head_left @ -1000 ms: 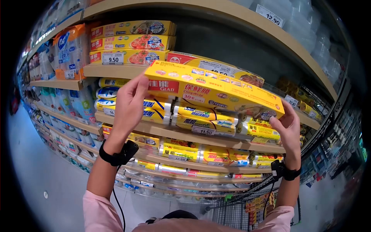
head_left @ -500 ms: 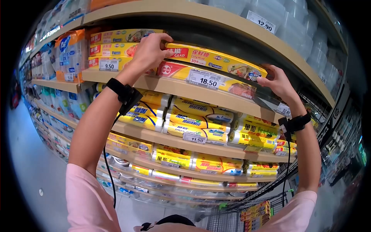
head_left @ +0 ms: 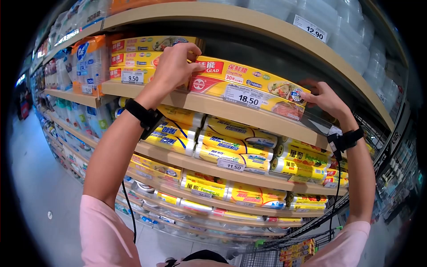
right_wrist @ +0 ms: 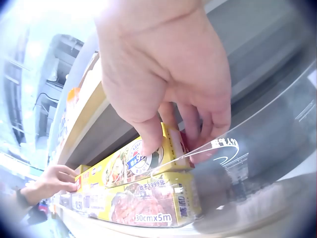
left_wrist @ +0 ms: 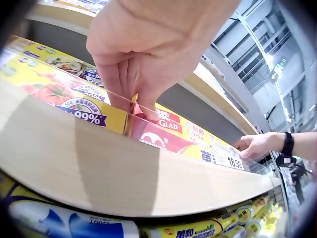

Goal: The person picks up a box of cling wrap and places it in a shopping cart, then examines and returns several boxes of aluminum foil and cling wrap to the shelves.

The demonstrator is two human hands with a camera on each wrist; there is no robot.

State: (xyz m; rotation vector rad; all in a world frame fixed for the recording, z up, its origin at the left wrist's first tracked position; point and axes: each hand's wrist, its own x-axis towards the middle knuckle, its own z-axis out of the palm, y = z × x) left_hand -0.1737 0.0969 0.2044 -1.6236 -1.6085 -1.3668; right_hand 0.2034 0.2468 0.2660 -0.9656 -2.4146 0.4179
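A long yellow cling wrap box with a red GLAD logo lies on the shelf, on top of a red and yellow box that sits behind the 18.50 price tag. At its left end my left hand pinches it, the thumb over the logo and the fingers tucked behind, as the left wrist view shows. My right hand grips the other end. In the right wrist view its thumb presses the front face, while the other fingers reach around the end.
Stacked cling wrap boxes stand just left of my left hand. A clear plastic lip edges the shelf. Yellow bag rolls fill the shelf below. A shopping cart holding boxes is at the lower right.
A second ago both hands held the cling wrap box tilted in front of the shelf; it moved up and back onto the red and yellow box. Over the last half second only the view has shifted slightly.
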